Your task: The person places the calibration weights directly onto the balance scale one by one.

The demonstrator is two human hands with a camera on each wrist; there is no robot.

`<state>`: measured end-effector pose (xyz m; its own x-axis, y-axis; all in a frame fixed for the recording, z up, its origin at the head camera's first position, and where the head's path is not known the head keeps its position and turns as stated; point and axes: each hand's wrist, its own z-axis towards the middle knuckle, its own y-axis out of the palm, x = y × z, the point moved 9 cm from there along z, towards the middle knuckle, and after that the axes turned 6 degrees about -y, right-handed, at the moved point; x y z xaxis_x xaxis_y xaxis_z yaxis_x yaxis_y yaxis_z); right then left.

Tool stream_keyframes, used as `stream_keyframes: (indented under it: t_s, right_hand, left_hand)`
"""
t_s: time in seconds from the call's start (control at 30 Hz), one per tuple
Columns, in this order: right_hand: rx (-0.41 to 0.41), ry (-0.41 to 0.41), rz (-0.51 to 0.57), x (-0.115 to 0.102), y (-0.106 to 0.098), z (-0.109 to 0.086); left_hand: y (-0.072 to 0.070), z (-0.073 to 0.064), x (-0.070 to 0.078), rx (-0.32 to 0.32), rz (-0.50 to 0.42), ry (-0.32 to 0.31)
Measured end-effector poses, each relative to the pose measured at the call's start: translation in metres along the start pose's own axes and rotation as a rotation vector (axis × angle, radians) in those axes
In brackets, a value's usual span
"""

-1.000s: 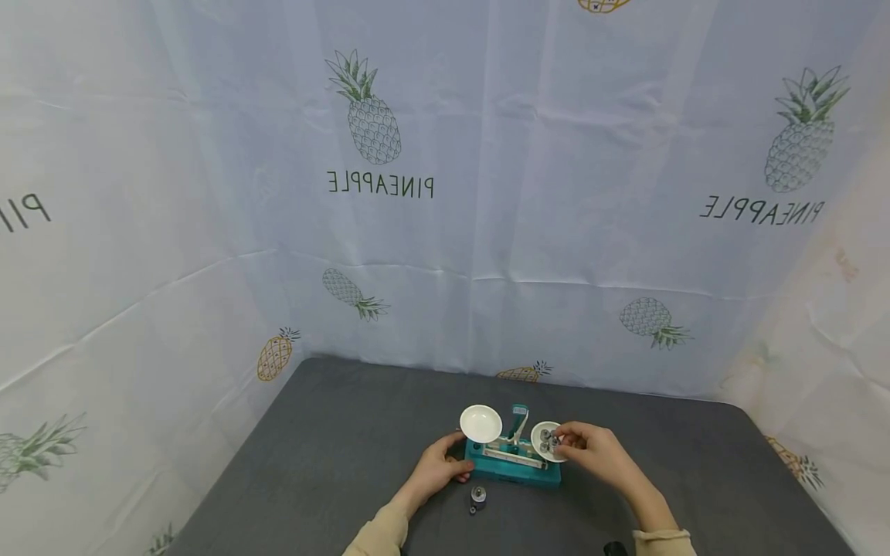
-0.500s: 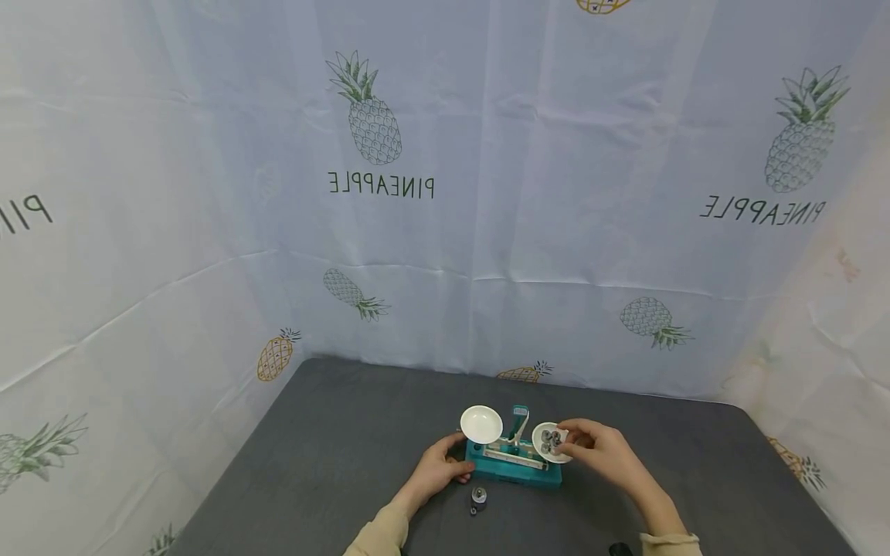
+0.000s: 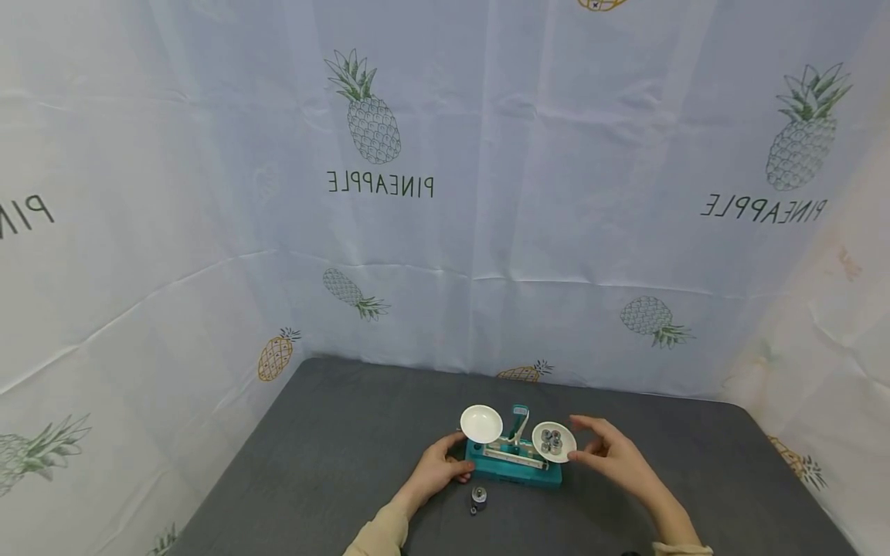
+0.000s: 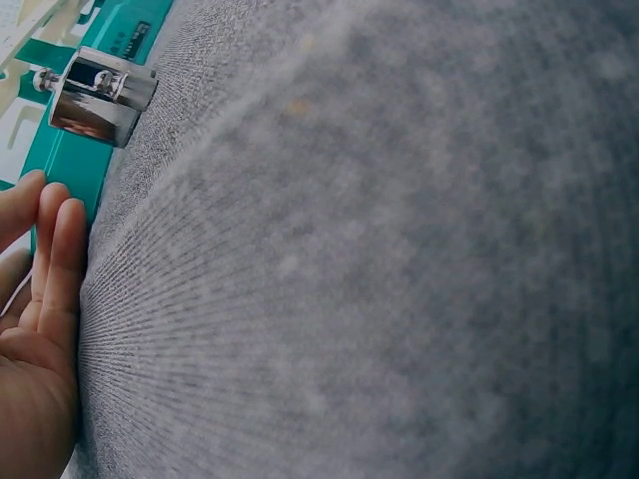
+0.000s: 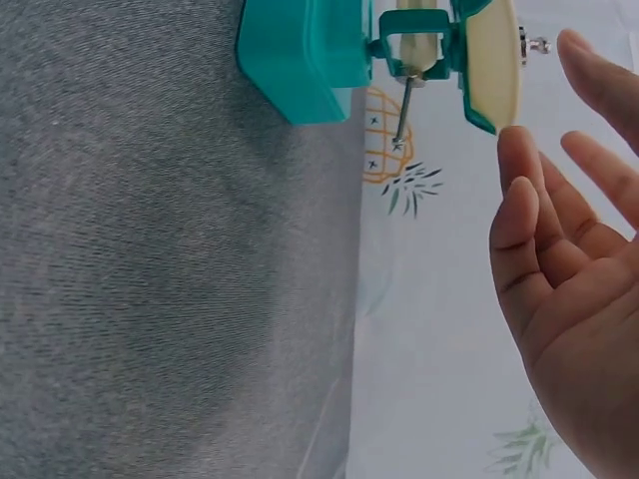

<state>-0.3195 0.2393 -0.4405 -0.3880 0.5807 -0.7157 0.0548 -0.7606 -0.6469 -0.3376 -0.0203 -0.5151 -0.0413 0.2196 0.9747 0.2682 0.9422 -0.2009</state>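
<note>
A green balance scale (image 3: 518, 472) with two white pans stands on the table. My left hand (image 3: 438, 466) grips the left end of its base; curled fingers (image 4: 65, 235) lie against the green base in the left wrist view. The left pan (image 3: 481, 424) holds nothing. Several small metal weights (image 3: 551, 442) sit grouped in the right pan (image 3: 568, 441). My right hand (image 3: 615, 455) is just right of that pan, thumb and fingers parted, holding nothing. The right wrist view shows its fingertips close to the pan's rim (image 5: 492, 65).
In front of the base, a larger metal weight (image 3: 478, 496) stands on the dark grey table (image 3: 361, 463) with a tiny one (image 3: 473, 510) beside it. A pale pineapple-print curtain (image 3: 514, 193) encloses the table at the back and sides.
My right hand has let go of a weight in the right pan and drawn back to the right, its thumb and fingers spreading apart. The left hand has not moved.
</note>
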Motion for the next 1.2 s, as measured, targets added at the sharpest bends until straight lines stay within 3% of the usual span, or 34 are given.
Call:
stream_keyframes:
  t_s: [0.33,0.6,1.2]
  right_hand:
    - [-0.161,0.082,0.155,0.019,0.019,-0.007]
    - [-0.272,0.119,0.179,0.034,0.042,-0.011]
    - [-0.25,0.136,0.239,0.055,0.064,0.001]
  left_hand:
    - [0.0,0.0,0.001,-0.004,-0.002,-0.001]
    - [0.0,0.0,0.001,-0.001,-0.003,0.003]
    - [0.0,0.0,0.0,0.002,-0.011,-0.001]
